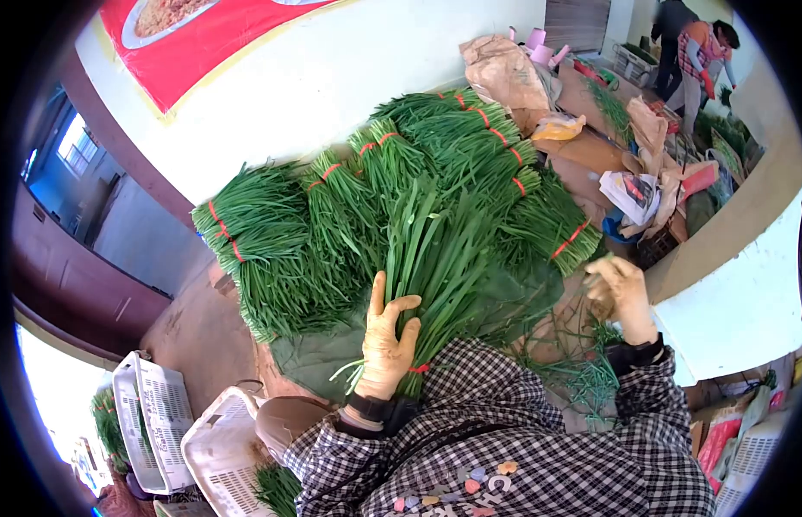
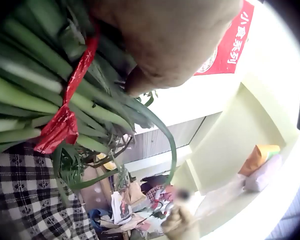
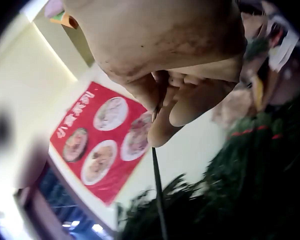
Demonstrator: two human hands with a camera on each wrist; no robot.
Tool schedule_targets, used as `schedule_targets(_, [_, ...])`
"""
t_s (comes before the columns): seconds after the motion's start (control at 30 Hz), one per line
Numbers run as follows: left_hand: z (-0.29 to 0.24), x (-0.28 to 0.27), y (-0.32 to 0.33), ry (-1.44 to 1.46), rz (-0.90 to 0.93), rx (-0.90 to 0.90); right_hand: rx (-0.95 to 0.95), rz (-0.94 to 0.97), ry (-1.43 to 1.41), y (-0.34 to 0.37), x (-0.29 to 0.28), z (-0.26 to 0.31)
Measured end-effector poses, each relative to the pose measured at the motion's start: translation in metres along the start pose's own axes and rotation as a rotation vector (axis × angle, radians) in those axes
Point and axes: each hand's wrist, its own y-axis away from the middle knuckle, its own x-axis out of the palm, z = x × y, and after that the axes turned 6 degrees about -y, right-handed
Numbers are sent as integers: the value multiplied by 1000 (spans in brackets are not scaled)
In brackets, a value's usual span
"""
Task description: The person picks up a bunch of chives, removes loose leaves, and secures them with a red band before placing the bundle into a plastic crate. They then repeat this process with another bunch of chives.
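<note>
In the head view, a bunch of garlic chives (image 1: 440,258) leans up from the person's lap, its leaves fanning away. A red tie (image 2: 72,110) binds its stalks near the base. The left hand (image 1: 388,345) grips the side of this bunch, with a few pale stalk ends poking out beside the wrist. Off to the right, the right hand (image 1: 619,289) is raised apart from the bunch, over the floor litter. Its fingertips pinch a thin chive leaf (image 3: 159,192), which hangs down in the right wrist view.
Tied chive bundles (image 1: 332,198) are piled against the wall on a green sheet (image 1: 310,362). Loose trimmings (image 1: 582,379) lie by the right knee. White crates (image 1: 224,448) stand at left. Bags and cardboard (image 1: 582,155) clutter the back right, where two people (image 1: 698,60) stand.
</note>
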Motion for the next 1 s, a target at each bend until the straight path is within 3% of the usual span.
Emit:
schedule_targets(0.07, [13,6,1,131,6,37,263,-130,104,-3,-58,-62])
schedule_targets(0.13, [2,3,-1,73,-26,55,-80,-127,1224,9,-115,-140])
schedule_targets(0.23, [-3,4,-3,43,-15,63,-65,-137,1138,19,-85,-119])
schedule_targets(0.3, [-4,7,-4,74,-27,52,-144,-158,611,10,-30,-80])
schedule_targets(0.37, [-8,8,-5,44,-13,61,-274,-25,283,-2,26,-39])
schedule_targets(0.4, [-9,8,-7,19,-10,66,-214,30,145,-6,53,-13])
schedule_targets(0.43, [-12,7,-7,-12,-14,81,-329,91,34,-13,76,3])
schedule_targets(0.5, [-12,7,-7,-32,-15,80,-529,194,22,-36,115,23])
schedule_targets(0.53, [-13,6,-6,-48,-13,75,-591,199,147,-50,133,28])
schedule_targets(0.6, [-16,3,-5,-82,8,72,-586,219,208,-72,165,36])
schedule_targets(0.8, [-18,-1,-2,-93,-31,27,-318,391,326,-124,211,-2])
schedule_targets(0.87, [-18,-2,-2,-74,-23,4,-325,388,308,-128,218,-7])
schedule_targets(0.93, [-15,-1,-2,-93,-6,25,-69,477,170,-124,222,6])
schedule_targets(1.0, [-15,0,-2,-99,0,26,-35,412,171,-119,224,19])
